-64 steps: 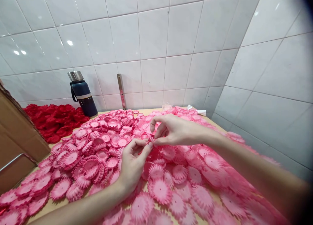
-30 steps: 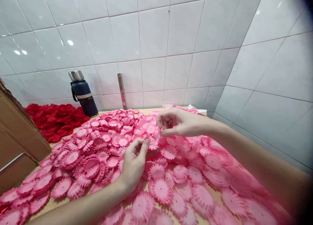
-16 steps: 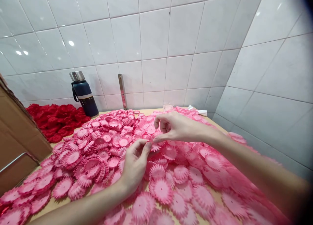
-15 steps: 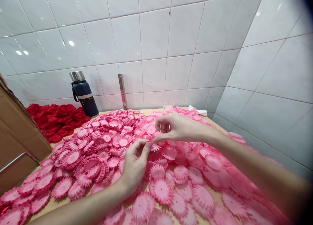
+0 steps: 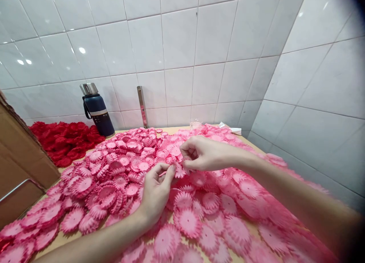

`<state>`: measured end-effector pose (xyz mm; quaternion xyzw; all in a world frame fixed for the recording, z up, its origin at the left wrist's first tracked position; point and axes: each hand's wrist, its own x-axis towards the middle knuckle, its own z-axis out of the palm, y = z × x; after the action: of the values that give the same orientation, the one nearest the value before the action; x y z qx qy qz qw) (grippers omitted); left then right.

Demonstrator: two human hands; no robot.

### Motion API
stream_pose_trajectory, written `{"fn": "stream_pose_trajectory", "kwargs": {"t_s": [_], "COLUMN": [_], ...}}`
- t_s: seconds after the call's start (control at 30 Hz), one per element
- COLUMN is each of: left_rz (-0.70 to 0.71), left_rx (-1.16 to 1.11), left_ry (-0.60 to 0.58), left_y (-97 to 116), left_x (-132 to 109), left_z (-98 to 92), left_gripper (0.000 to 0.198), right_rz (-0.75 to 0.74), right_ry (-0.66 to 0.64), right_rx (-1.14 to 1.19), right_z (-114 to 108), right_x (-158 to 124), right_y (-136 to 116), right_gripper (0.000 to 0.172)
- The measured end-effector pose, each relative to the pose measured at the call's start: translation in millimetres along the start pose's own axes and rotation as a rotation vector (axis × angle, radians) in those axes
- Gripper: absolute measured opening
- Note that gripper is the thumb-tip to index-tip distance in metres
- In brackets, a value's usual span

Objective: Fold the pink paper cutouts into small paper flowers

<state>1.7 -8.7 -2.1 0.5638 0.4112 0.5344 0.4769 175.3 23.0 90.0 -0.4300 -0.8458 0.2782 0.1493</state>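
Observation:
A small pink fabric flower piece point(image 5: 179, 171) with a jagged edge is held up between my hands, above the heap. My left hand point(image 5: 157, 187) pinches its left side between thumb and forefinger. On its right side, my right hand point(image 5: 202, 153) has its thumb and forefinger pressed together with the other fingers curled; the pinched part is hidden. Beneath both hands spreads a thick pile of pink flower pieces point(image 5: 189, 222), round with notched rims, several showing a small dark hole at the centre.
A pile of red flower pieces point(image 5: 67, 141) lies at the back left, next to a dark blue flask point(image 5: 99, 114). A cardboard box point(image 5: 25, 164) stands at the left edge. Along the tiled wall point(image 5: 182, 38) are a metal strip point(image 5: 142, 107), a clear cup point(image 5: 195, 124) and white paper point(image 5: 235, 131).
My right hand has shifted slightly down, with its fingers curled more tightly. My left hand stays in nearly the same place, still pinching.

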Motion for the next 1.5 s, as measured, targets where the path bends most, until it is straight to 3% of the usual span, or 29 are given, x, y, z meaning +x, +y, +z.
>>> {"fn": "stream_pose_trajectory", "kwargs": {"t_s": [0.33,0.57,0.7,0.77,0.97,1.03,1.1,1.17,1.3,1.5], "left_rz": [-0.053,-0.100,-0.235,-0.256,-0.169,-0.152,-0.152,-0.151,-0.146,-0.134], "left_rx": [-0.293,-0.508,-0.546,-0.532,-0.507,-0.514,-0.518,-0.520,-0.519,-0.528], "left_ry": [0.020,0.029,0.208,0.256,0.084,0.069,0.069,0.070,0.067,0.058], "left_y": [-9.0,-3.6,0.8,2.3,3.7,3.4,3.0,2.6,1.8,1.2], "left_x": [2.2,3.4,9.6,11.6,7.1,6.0,5.8,6.4,7.3,6.0], "left_z": [0.2,3.7,3.6,3.0,2.3,2.2,2.2,2.5,3.1,2.8], "left_gripper": [0.024,0.020,0.013,0.011,0.022,0.023,0.022,0.022,0.024,0.025], "right_rz": [0.020,0.001,-0.035,-0.032,0.000,0.003,0.018,0.012,-0.048,-0.096], "right_ry": [0.015,-0.046,-0.067,-0.010,0.393,0.556,0.629,0.593,0.382,0.168], "right_rx": [0.114,0.221,0.534,0.536,0.021,-0.020,-0.013,0.040,0.342,0.908], "right_z": [-2.5,-4.3,-9.5,-13.2,-13.2,-10.9,-9.7,-10.1,-12.5,-14.3], "right_x": [2.6,1.5,-0.5,-0.9,3.8,6.2,7.7,7.6,5.7,5.9], "right_y": [2.0,0.0,3.6,7.7,12.9,13.5,15.4,17.8,18.6,9.6], "right_gripper": [0.022,0.022,0.026,0.025,0.016,0.012,0.009,0.019,0.035,0.019]}}
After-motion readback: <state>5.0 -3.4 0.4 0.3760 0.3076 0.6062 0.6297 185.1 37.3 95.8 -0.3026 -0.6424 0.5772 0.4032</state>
